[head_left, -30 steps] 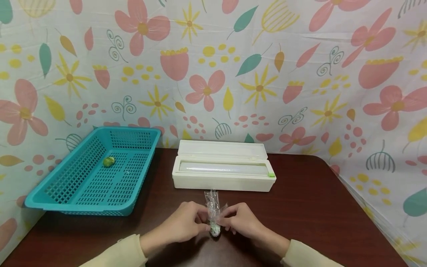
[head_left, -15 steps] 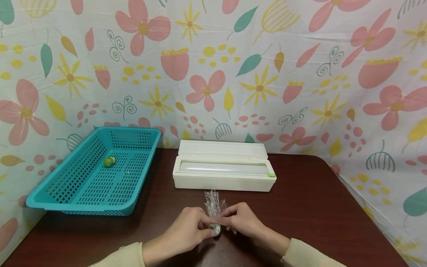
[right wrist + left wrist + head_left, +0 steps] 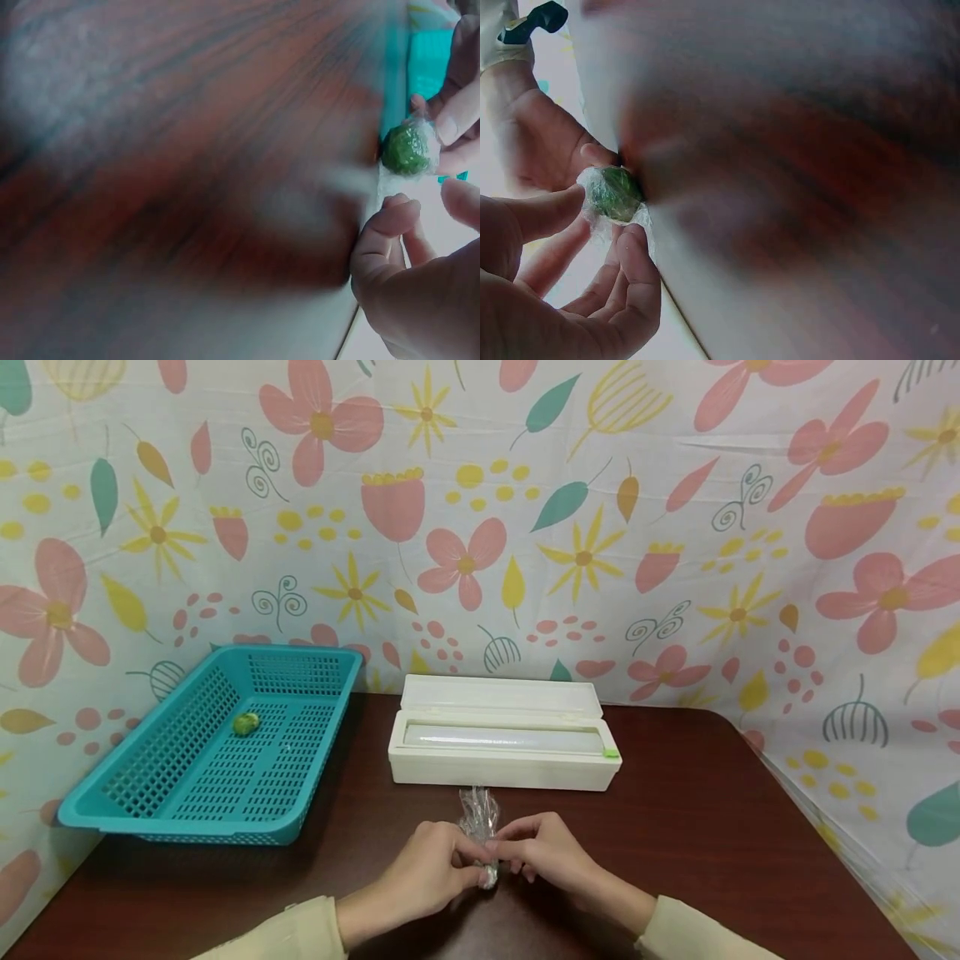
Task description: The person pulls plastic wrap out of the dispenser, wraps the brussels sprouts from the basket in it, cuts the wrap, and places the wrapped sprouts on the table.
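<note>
A small round green vegetable [image 3: 616, 193] is wrapped in clear plastic wrap [image 3: 477, 810], whose loose crumpled end stretches toward the white box. My left hand [image 3: 420, 870] holds the wrapped vegetable low over the table, thumb on one side and fingers on the other. From the right, my right hand [image 3: 551, 858] brings its curled thumb and index finger together at the wrap, right beside the left fingertips. In the right wrist view the vegetable [image 3: 405, 150] shows green through the shiny film. The fingers hide most of it in the head view.
Behind the hands stands a white plastic wrap box [image 3: 504, 768], lid raised, a roll [image 3: 502, 737] inside and a green tab [image 3: 611, 753] at its right corner. A teal basket [image 3: 195, 833] at left contains one yellow-green round piece [image 3: 245, 723]. A floral cloth hangs behind the table.
My left fingers have moved a little to the right, covering more of the vegetable. The loose wrap looks more gathered. My right hand stays nearly in place; box and basket are unchanged.
</note>
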A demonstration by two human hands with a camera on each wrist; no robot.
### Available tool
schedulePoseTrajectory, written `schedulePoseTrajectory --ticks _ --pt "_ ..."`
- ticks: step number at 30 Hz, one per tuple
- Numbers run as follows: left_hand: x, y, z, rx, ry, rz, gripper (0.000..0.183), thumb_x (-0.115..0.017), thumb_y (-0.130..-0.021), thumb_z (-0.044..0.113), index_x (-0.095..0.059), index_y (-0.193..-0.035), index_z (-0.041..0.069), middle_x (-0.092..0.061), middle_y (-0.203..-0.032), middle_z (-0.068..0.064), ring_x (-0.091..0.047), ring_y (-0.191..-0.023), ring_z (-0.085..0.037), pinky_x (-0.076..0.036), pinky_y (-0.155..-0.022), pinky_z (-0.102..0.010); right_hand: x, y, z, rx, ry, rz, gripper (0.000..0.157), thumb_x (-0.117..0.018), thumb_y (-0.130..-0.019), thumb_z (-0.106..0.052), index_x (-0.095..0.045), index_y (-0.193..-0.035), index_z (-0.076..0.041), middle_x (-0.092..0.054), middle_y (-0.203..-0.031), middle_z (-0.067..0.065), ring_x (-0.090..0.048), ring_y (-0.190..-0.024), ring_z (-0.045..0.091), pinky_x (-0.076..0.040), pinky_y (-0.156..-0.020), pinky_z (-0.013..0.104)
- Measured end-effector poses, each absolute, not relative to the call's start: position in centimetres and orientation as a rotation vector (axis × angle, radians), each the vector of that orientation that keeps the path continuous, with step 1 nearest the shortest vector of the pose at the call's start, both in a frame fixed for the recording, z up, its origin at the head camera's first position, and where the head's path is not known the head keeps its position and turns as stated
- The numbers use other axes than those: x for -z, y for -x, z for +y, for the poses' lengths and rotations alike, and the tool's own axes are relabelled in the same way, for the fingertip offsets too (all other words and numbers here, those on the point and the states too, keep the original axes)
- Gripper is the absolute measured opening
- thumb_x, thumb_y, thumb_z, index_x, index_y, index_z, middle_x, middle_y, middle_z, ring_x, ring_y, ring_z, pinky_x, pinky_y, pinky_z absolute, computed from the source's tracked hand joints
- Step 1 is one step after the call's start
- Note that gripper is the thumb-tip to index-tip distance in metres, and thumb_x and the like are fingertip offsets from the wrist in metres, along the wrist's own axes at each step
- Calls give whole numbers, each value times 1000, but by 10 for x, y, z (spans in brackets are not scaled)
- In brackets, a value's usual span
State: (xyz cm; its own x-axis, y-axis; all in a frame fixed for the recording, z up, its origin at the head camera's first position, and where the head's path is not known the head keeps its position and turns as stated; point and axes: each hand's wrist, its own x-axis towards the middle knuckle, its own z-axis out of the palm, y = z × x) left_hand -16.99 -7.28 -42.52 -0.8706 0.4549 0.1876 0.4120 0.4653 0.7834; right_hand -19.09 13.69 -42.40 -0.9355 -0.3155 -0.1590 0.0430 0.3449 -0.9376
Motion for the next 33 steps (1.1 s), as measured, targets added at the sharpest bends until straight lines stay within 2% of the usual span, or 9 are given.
schedulePoseTrajectory --ticks 4,7,13,18,22,26,28,30,33 --pt "426 170 -73 -1418 -758 2630 11 -86 -85 4 -85 -94 10 -66 -56 9 -52 -43 3 -50 -56 -20 424 194 137 1569 269 2388 19 -82 -93 -21 -80 -94 -3 -64 -63 3 -50 -50 11 -41 -47 24" --pt "426 170 -72 -1439 -742 2613 12 -85 -85 3 -85 -95 10 -65 -54 8 -52 -41 2 -50 -54 -20 425 197 135 1524 291 2481 16 -83 -91 -21 -80 -87 -6 -63 -61 2 -51 -51 10 -41 -48 25" --pt "426 172 -71 -1499 -733 2568 7 -85 -88 7 -85 -94 9 -67 -55 5 -52 -42 2 -46 -48 -21 424 201 131 1348 324 2705 15 -85 -86 -23 -80 -77 -12 -69 -75 -5 -54 -68 12 -45 -59 29" --pt "428 173 -72 -1520 -722 2550 7 -85 -88 6 -86 -93 11 -66 -56 5 -51 -41 1 -45 -47 -21 420 200 128 1400 206 2687 8 -82 -84 -20 -81 -86 -12 -73 -88 -3 -58 -83 14 -47 -73 33" --pt "428 174 -72 -1523 -718 2550 8 -85 -88 5 -85 -91 12 -66 -56 5 -51 -41 1 -46 -47 -21 420 203 127 1457 131 2633 26 -82 -80 -20 -80 -103 -8 -71 -92 1 -59 -87 16 -46 -78 33" --pt "429 175 -71 -1537 -695 2535 8 -84 -87 3 -85 -90 11 -64 -53 2 -50 -38 -1 -45 -46 -21 423 208 129 1360 246 2653 42 -89 -81 -25 -77 -115 -3 -69 -99 3 -61 -94 19 -49 -80 33" --pt "429 175 -71 -1539 -680 2536 8 -85 -87 3 -84 -90 11 -64 -54 1 -50 -38 -1 -45 -46 -22 423 209 129 1319 297 2660 42 -90 -80 -23 -78 -115 -3 -71 -104 4 -62 -100 21 -52 -84 38" --pt "430 175 -71 -1533 -682 2553 7 -86 -86 4 -84 -90 10 -70 -62 1 -54 -44 0 -47 -49 -22 423 211 128 1265 311 2678 39 -90 -79 -23 -81 -112 -7 -73 -107 3 -64 -104 23 -51 -91 48" --pt "431 176 -72 -1527 -693 2570 8 -87 -85 4 -85 -91 8 -76 -76 -1 -59 -57 1 -50 -55 -22 423 215 126 1197 311 2719 31 -91 -77 -25 -84 -105 -13 -76 -108 1 -65 -108 27 -41 -97 63"
